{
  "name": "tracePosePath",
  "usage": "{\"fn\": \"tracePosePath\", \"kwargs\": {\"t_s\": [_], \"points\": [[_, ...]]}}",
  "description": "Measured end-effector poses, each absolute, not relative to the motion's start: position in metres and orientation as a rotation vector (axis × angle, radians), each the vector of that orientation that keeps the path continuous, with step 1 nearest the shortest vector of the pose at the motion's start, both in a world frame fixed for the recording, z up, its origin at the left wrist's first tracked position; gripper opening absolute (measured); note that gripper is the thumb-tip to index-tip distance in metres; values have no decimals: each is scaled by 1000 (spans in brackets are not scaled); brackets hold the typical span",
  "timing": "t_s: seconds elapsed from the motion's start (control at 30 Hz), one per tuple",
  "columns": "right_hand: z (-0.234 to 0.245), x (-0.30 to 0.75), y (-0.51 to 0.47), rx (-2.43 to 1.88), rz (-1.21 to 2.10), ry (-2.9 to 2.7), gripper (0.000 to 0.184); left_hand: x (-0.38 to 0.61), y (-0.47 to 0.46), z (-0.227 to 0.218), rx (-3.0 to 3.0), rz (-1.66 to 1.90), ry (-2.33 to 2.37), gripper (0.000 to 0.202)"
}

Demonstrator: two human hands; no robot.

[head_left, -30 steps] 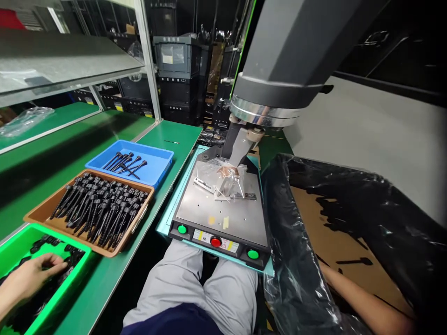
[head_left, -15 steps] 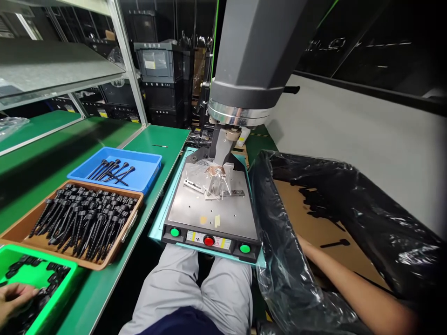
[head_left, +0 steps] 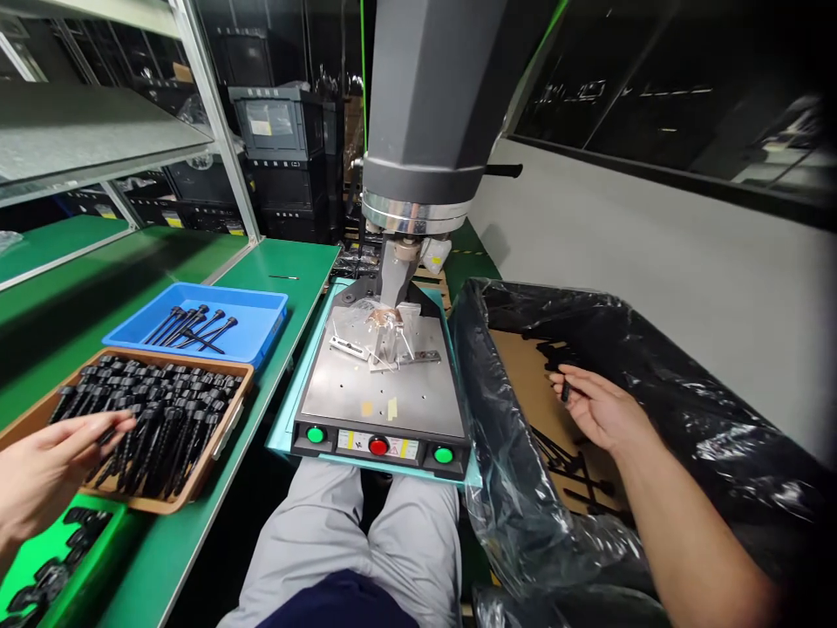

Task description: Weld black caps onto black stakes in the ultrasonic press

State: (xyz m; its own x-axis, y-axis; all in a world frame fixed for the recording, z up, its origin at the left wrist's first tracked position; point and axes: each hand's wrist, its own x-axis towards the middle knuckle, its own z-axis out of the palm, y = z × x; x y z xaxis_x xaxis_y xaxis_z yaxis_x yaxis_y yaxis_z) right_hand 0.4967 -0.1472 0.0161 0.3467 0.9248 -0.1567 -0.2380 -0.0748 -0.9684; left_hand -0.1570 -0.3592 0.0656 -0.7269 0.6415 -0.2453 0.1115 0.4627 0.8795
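The desk (head_left: 296, 262) is set along the left side, and the press (head_left: 422, 105) is placed in the middle, above the seated person's knees. On the right, stemmed parts (head_left: 575, 475) are scattered along the bottom of the box (head_left: 513, 471), which is lined with black film.

Three trays are lined up on the desk. The brown tray (head_left: 204, 462) is densely filled with black stemmed pieces (head_left: 157, 410), heads mostly turned one way. In the blue tray (head_left: 255, 323), only a small loose group is held. In the green tray (head_left: 105, 554), nearest the person, small black clips (head_left: 49, 577) are contained.

The left hand (head_left: 49, 462) is held over the near edge of the brown tray, fingertips drawn close; whether a clip is pinched between them cannot be told against the dark pieces behind. The right hand (head_left: 602, 414) is raised over the box, and a black part (head_left: 566, 390) is pinched between thumb and fingers.

Work is judged to be partway through: stock is present in every container, and the press is left untouched by either hand. Whether the fixture (head_left: 385, 344) is loaded cannot be told, as it is partly covered by clear film. Which pieces are finished cannot be established.
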Motion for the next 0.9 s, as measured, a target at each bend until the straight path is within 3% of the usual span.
{"fn": "tracePosePath", "kwargs": {"t_s": [0.1, 0.23, 0.67, 0.9], "points": [[28, 477, -174, -1194, 1226, -797, 33, -126, -316, 68, 612, 1399, 1832, 42], [34, 442, -212, -1178, 1287, -992, 45, -79, -269, 71, 634, 1323, 1558, 39], [-12, 335, -252, -1104, 1384, -1430, 35, 83, -208, 22, 765, 1169, 964, 33], [-26, 307, -267, -922, 1107, -1527, 24, 105, -220, -9, 605, 1103, 861, 25]]}}
